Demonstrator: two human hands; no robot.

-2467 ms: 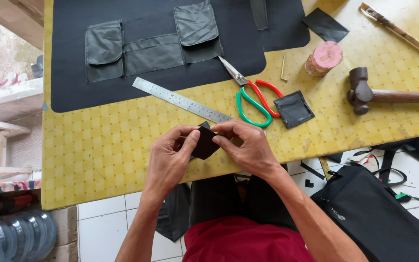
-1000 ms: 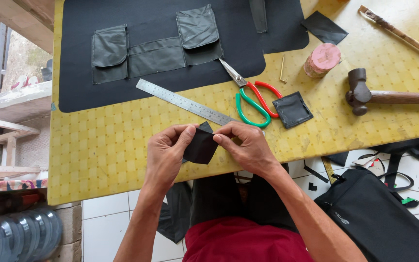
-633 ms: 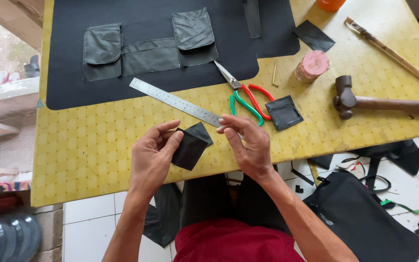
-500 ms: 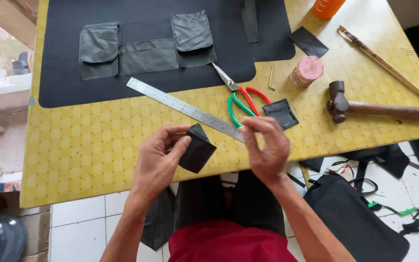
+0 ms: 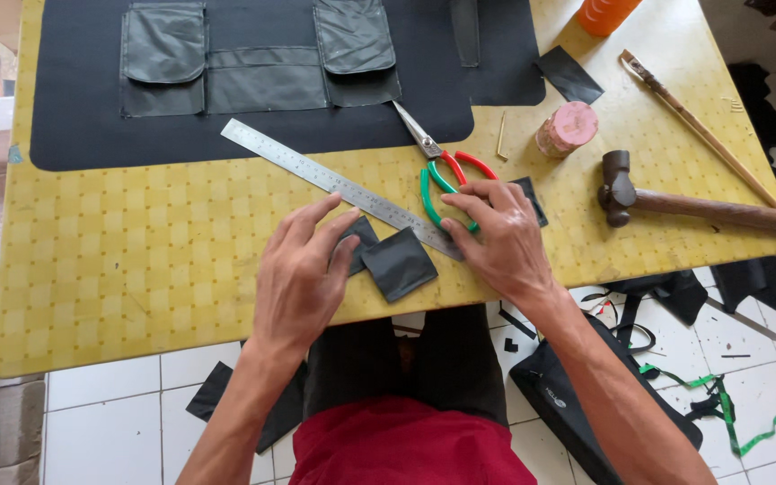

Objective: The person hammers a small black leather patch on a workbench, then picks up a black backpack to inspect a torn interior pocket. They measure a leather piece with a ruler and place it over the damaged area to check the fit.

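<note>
My left hand now lies flat on the table, fingers spread and apart, pressing down the small black piece at its left corner. A second ago both hands held that piece up off the table and folded it between the fingertips; it has since been set down near the table's front edge, just below the steel ruler, and neither hand grips it any longer.

My right hand has left the piece and gone to the scissors. Its fingers are loosely curled over the green and red handles and touch them; I judge they are not yet closed through the loops, so the hand is open on the scissors, not clamped.

Judgement: the folding or creasing step looks finished, and work is passing to cutting, with the left hand acting as hold-down.

Other items noted: a second small black square partly under the right hand; a hammer to the right; a pink-topped jar beyond the scissors; a large black sheet with sewn pockets across the far side of the table.
</note>
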